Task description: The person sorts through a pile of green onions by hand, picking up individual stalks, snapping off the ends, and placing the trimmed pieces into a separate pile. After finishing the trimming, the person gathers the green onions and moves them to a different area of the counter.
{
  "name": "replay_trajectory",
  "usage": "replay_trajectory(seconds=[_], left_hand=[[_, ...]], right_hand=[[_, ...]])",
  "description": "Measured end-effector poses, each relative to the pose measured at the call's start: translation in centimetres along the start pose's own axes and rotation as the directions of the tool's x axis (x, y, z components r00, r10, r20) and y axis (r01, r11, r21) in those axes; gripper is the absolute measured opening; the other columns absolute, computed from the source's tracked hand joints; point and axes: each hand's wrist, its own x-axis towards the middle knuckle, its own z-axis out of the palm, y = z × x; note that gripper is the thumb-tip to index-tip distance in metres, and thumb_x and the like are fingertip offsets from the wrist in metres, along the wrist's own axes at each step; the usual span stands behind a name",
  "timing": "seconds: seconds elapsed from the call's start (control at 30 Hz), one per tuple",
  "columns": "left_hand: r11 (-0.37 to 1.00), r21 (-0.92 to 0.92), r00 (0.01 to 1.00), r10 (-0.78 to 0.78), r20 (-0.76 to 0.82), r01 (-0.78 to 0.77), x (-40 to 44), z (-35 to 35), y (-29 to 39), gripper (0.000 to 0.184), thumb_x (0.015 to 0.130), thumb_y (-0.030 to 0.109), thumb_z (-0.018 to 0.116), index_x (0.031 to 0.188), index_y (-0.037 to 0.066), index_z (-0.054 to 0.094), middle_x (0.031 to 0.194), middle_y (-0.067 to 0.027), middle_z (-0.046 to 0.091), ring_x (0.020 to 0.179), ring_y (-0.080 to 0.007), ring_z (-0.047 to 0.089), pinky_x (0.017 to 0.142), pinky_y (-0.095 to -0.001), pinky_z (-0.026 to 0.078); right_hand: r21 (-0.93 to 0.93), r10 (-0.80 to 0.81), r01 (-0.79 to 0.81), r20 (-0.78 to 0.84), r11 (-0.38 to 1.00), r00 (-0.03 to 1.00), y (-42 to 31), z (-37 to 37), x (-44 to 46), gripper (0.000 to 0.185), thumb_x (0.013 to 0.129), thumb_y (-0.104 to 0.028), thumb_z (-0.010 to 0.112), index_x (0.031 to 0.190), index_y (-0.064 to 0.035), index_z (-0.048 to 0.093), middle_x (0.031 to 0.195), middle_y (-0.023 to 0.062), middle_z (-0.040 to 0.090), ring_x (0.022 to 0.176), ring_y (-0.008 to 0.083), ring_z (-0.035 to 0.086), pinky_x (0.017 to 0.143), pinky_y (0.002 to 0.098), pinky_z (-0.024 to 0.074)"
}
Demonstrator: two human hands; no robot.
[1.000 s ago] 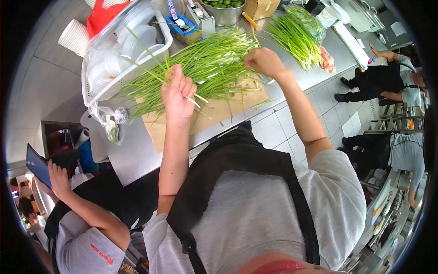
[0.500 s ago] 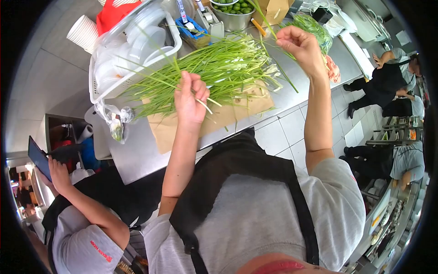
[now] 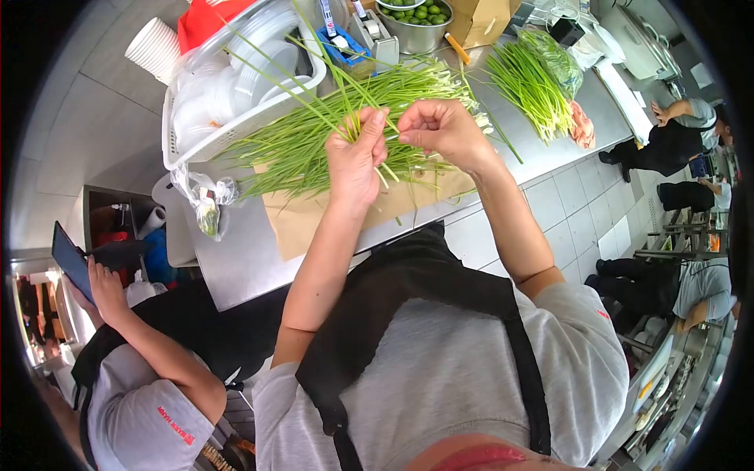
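"What is held?"

"A few long green stalks (image 3: pixel 343 82) are gripped in the left hand (image 3: pixel 356 159), with the thumb pressed over them and pale ends left jutting below. The right hand (image 3: pixel 444 135) is held close beside, thumb and forefinger nearly pinched; whether a stalk is caught there cannot be told."

"What could go wrong?"

"Stalks could be creased by too hard a squeeze, or dropped through too slack a grip. Their tips, stretched over the white basket (image 3: pixel 206 145), could be snagged on its rim."

"And outward?"

"A loose, stringy heap (image 3: pixel 306 149) is spread on wrinkled brown paper (image 3: pixel 289 229), over a smooth metal table (image 3: pixel 224 276). The basket is perforated plastic, filled with clear round lids (image 3: pixel 271 67). Farther right, a neater bunch (image 3: pixel 530 88) is laid beside a crinkled bag (image 3: pixel 554 63)."
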Motion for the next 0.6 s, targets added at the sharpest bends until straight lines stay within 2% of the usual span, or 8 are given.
replay_trajectory(seconds=[0.3,0.37,0.43,0.47,0.5,0.53,0.57,0.6], left_hand=[[0.993,0.062,0.995,0.098,-0.027,-0.097,-0.3,-0.2,-0.7,0.008,0.082,0.01,0.06,0.084,0.004,0.058,0.067,-0.0001,0.054,0.044,-0.0037,0.036,0.036,-0.0183,0.024],[0.987,-0.01,0.986,0.158,-0.058,-0.159,0.1,-1.0,-0.4,0.01,0.084,0.014,0.058,0.09,0.005,0.056,0.075,-0.0016,0.055,0.058,-0.0057,0.044,0.041,-0.0175,0.031],[0.982,-0.057,0.982,0.175,-0.074,-0.18,0.5,-1.6,0.4,0.009,0.085,0.014,0.057,0.09,0.006,0.056,0.08,-0.0034,0.056,0.064,-0.0074,0.048,0.046,-0.0189,0.035],[0.974,-0.101,0.977,0.194,-0.092,-0.203,0.5,-1.7,0.8,0.009,0.085,0.014,0.057,0.09,0.007,0.056,0.084,-0.0052,0.058,0.07,-0.0091,0.051,0.05,-0.0203,0.039],[0.98,-0.109,0.974,0.146,-0.172,-0.166,0.6,-1.7,1.1,0.008,0.088,0.016,0.051,0.09,0.008,0.052,0.086,-0.0081,0.059,0.074,-0.0124,0.054,0.062,-0.0252,0.042],[0.982,-0.111,0.977,0.132,-0.169,-0.152,0.6,-2.1,1.2,0.008,0.088,0.016,0.051,0.09,0.008,0.052,0.086,-0.0081,0.059,0.074,-0.0124,0.054,0.062,-0.0252,0.042],[0.976,-0.137,0.98,0.151,-0.131,-0.169,0.8,-2.5,1.4,0.008,0.089,0.015,0.051,0.091,0.008,0.052,0.086,-0.0086,0.059,0.076,-0.0154,0.055,0.064,-0.0266,0.042],[0.968,-0.165,0.98,0.177,-0.094,-0.191,1.0,-2.6,1.5,0.009,0.089,0.015,0.05,0.091,0.007,0.052,0.087,-0.0092,0.059,0.077,-0.0184,0.056,0.066,-0.028,0.042]], right_hand=[[0.124,0.001,0.01,-0.085,0.992,0.996,1.2,0.1,0.3,0.006,0.08,-0.01,0.061,0.08,-0.0037,0.06,0.068,-0.002,0.058,0.053,0.0027,0.046,0.048,0.0173,0.0367],[0.141,-0.002,0.022,-0.14,0.99,0.99,1.4,-0.6,0.7,0.007,0.081,-0.011,0.061,0.08,-0.004,0.06,0.068,-0.002,0.058,0.052,0.0028,0.045,0.047,0.0178,0.0366],[-0.123,-0.029,0.004,-0.207,0.992,0.978,1.6,-2.2,1.2,0.009,0.082,-0.012,0.059,0.079,-0.0036,0.061,0.067,-0.0027,0.058,0.053,0.0026,0.046,0.049,0.0181,0.0381],[-0.12,-0.016,-0.01,-0.217,0.993,0.976,1.7,-3.1,1.7,0.009,0.082,-0.012,0.059,0.079,-0.0036,0.061,0.067,-0.0027,0.058,0.053,0.0026,0.046,0.049,0.0181,0.0381],[-0.26,-0.043,-0.013,-0.21,0.965,0.977,1.7,-4.2,2.5,0.007,0.079,-0.011,0.06,0.08,-0.0041,0.062,0.066,-0.0002,0.06,0.053,0.0063,0.05,0.049,0.0217,0.0402],[-0.395,-0.068,-0.016,-0.197,0.918,0.978,1.9,-5.1,3.0,0.007,0.076,-0.011,0.061,0.08,-0.0047,0.063,0.064,0.0023,0.061,0.053,0.01,0.054,0.049,0.0254,0.0422],[-0.395,-0.063,-0.025,-0.208,0.918,0.976,2.1,-5.8,3.1,0.007,0.076,-0.011,0.061,0.08,-0.0047,0.063,0.064,0.0023,0.061,0.053,0.01,0.054,0.049,0.0254,0.0422],[-0.613,-0.249,0.088,-0.181,0.785,0.952,2.2,-6.4,3.3,0.009,0.076,-0.009,0.061,0.083,-0.0054,0.063,0.067,0.0037,0.063,0.056,0.0135,0.057,0.052,0.0265,0.0438]])
